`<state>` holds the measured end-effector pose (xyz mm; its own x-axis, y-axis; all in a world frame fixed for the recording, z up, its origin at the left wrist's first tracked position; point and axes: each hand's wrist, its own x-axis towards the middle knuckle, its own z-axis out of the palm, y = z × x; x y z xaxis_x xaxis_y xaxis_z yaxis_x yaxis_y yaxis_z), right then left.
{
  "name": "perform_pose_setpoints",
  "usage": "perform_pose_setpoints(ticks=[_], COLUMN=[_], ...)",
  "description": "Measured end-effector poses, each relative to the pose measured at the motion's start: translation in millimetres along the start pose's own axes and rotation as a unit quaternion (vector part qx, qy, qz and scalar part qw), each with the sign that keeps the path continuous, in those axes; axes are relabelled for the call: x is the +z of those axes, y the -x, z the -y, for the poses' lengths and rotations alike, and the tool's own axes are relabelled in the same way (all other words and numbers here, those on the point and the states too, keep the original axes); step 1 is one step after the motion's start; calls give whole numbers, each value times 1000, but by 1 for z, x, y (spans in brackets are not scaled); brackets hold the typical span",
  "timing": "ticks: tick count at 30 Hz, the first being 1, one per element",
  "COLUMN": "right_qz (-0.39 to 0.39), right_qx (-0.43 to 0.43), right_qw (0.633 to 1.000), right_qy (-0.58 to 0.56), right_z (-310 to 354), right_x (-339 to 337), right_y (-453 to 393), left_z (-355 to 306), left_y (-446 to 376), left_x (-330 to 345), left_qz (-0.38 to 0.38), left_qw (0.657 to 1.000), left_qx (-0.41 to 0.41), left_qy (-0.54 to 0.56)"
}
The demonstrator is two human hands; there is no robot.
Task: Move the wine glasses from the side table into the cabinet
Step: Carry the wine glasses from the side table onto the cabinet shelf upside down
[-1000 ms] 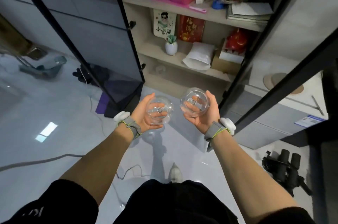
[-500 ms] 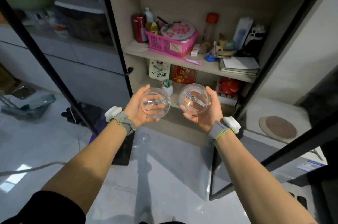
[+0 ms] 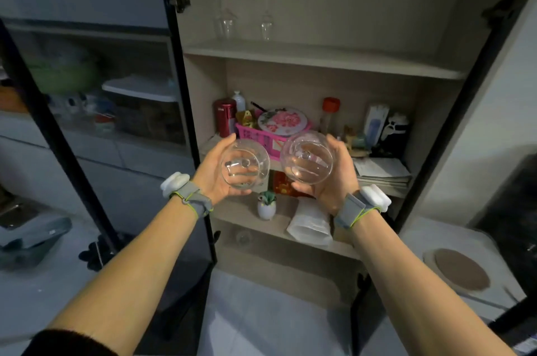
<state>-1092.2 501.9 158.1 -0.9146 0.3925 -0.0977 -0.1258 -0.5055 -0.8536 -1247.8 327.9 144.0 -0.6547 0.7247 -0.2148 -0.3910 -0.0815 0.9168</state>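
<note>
I hold two clear wine glasses in front of the open cabinet (image 3: 319,59). My left hand (image 3: 213,174) grips the left wine glass (image 3: 245,164) by its bowl. My right hand (image 3: 334,178) grips the right wine glass (image 3: 306,158) the same way. Both rims face me, so the stems are hidden behind the bowls. Two more wine glasses (image 3: 225,23) hang upside down at the top of the cabinet, above a bare shelf (image 3: 334,61).
The middle shelf carries a pink basket (image 3: 255,138), a red tin (image 3: 225,116), papers (image 3: 383,172) and small items. Below stand a small white plant pot (image 3: 266,206) and a white pouch (image 3: 309,223). Black-framed glass doors (image 3: 186,94) stand open on both sides.
My view has tilted up from the floor to the upper shelves. Both hands have risen with the glasses, from the lower shelf level to the middle shelf.
</note>
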Motion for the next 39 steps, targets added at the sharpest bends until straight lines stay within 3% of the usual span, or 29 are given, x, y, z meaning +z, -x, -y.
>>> perform_pose_setpoints(ticks=[12, 23, 28, 39], right_qz=[60, 37, -4, -12], right_qx=[-118, -191, -202, -252], right_qw=[990, 976, 971, 938], right_qy=[43, 93, 128, 236], right_z=[53, 115, 149, 230], right_x=[47, 88, 79, 28], right_y=[-26, -53, -82, -164], left_z=[-88, -161, -190, -234], left_y=[-17, -45, -71, -170], left_x=[-3, 6, 26, 84], left_qz=[57, 91, 103, 117], left_qw=[990, 978, 966, 951], left_qx=[126, 179, 217, 250], left_qy=[-20, -64, -94, -135])
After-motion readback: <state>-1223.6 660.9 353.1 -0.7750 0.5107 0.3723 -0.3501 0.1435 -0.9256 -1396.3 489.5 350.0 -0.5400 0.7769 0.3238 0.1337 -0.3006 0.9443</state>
